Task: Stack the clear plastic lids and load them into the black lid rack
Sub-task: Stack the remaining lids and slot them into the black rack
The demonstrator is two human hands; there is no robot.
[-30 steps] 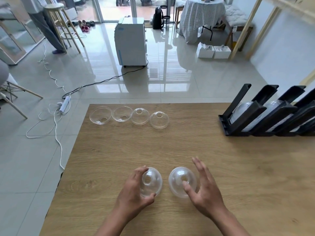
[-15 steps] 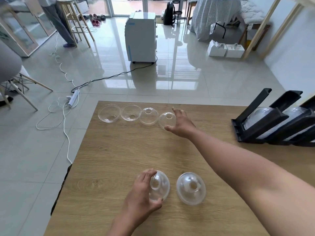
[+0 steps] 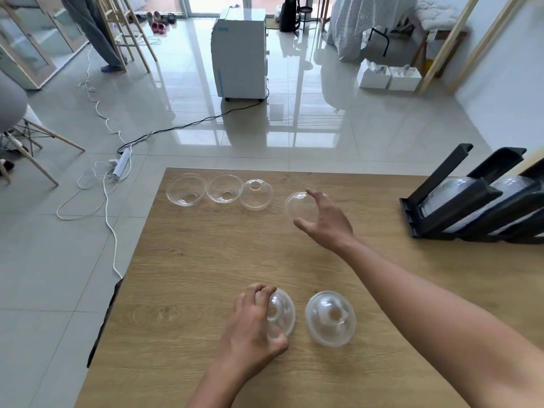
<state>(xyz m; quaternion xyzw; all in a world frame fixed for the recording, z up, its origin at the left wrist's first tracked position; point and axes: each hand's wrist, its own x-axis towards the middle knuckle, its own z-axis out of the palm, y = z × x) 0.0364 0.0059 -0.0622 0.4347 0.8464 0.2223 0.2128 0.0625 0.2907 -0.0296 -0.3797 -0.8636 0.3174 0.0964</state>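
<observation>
Right hand (image 3: 322, 220) has its fingers and thumb curled round a clear lid (image 3: 300, 208), tipped on edge, far out over the table (image 3: 191, 269). Left hand (image 3: 255, 322) grips a near lid (image 3: 281, 315); another dome (image 3: 331, 318) sits just right of it. Rack (image 3: 459, 206) is off to the right hand's side, three lids (image 3: 219, 192) to its left.

The right hand (image 3: 325, 222) has lifted the fourth lid (image 3: 300, 206) out of the far row.
</observation>
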